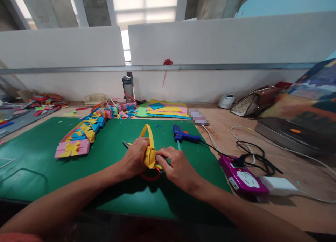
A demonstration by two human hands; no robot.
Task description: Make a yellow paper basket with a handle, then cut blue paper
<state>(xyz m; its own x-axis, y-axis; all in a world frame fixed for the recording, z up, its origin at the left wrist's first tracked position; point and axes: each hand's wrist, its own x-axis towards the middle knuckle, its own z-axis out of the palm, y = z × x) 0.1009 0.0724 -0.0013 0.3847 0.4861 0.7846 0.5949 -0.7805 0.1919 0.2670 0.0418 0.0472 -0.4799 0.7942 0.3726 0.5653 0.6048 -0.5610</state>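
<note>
A small yellow folded-paper basket (150,157) with a tall strip handle (149,131) is between my hands, above the green mat. My left hand (135,156) is closed around its left side. From the right, my right hand (178,166) pinches the basket's edge between thumb and bent fingers; the fingertips are partly hidden. Beneath both hands lies a pair of scissors (151,175) with red and yellow handles, its blades pointing left and its middle covered. A blue glue gun (185,135) rests on the mat beyond my right hand.
Several pink, blue and yellow paper baskets (81,133) stand in a row at left on the green mat (110,196). Coloured paper sheets (168,109) and a grey bottle (127,89) are behind. A purple power strip (244,177) with loose cables lies at right.
</note>
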